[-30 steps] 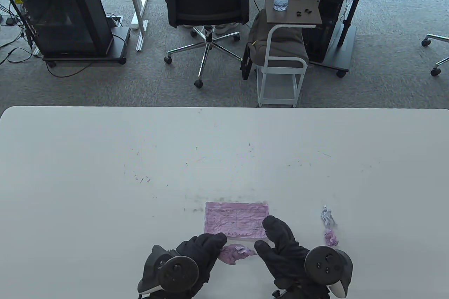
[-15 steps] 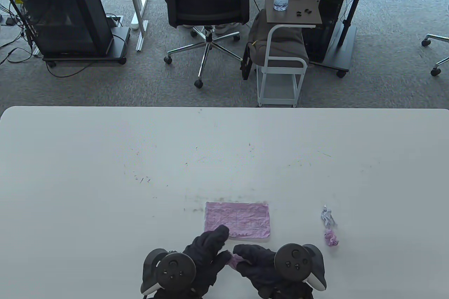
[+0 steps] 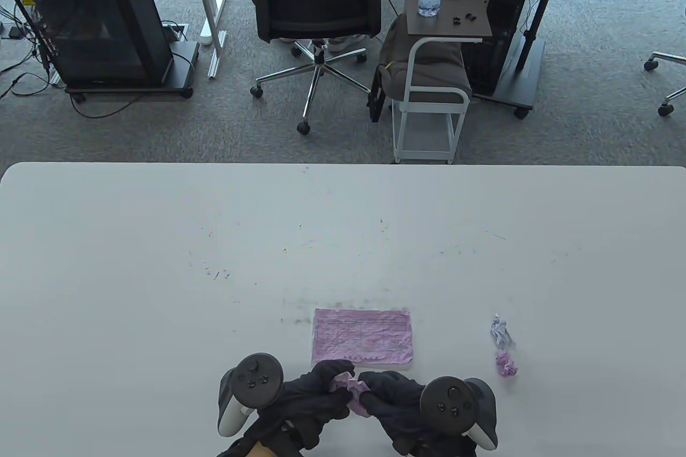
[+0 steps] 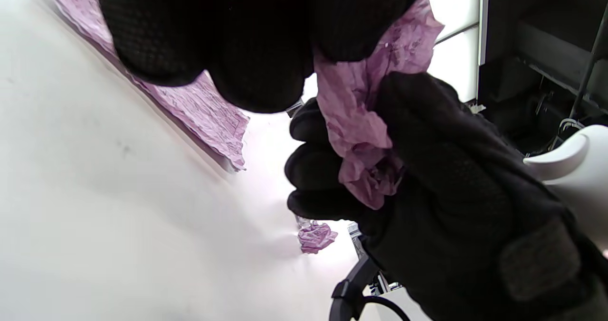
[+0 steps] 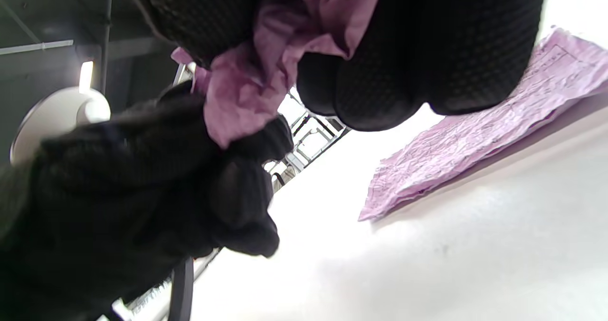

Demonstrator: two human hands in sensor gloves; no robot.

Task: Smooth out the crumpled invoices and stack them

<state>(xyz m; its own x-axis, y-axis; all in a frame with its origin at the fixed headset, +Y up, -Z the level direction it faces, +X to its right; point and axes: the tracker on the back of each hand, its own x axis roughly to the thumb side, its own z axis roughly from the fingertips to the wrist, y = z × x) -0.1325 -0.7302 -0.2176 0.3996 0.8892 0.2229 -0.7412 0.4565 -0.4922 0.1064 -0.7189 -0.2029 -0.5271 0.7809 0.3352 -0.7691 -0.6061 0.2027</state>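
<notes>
The left hand [image 3: 311,395] and the right hand [image 3: 394,398] are both pinching the crumpled pink invoice [image 3: 348,388] between curled fingers, holding it between them at the table's [image 3: 161,242] 6 o'clock edge, just below the flattened pink invoice [image 3: 362,337]. The step in hand is judged to be opening this wad; next the hands need to be pulling its edges apart gently, pressing it flat, then laying it on the flat sheet. Two more wads, a pink ball [image 3: 506,362] and a white ball [image 3: 500,329], are waiting at 4 o'clock.
</notes>
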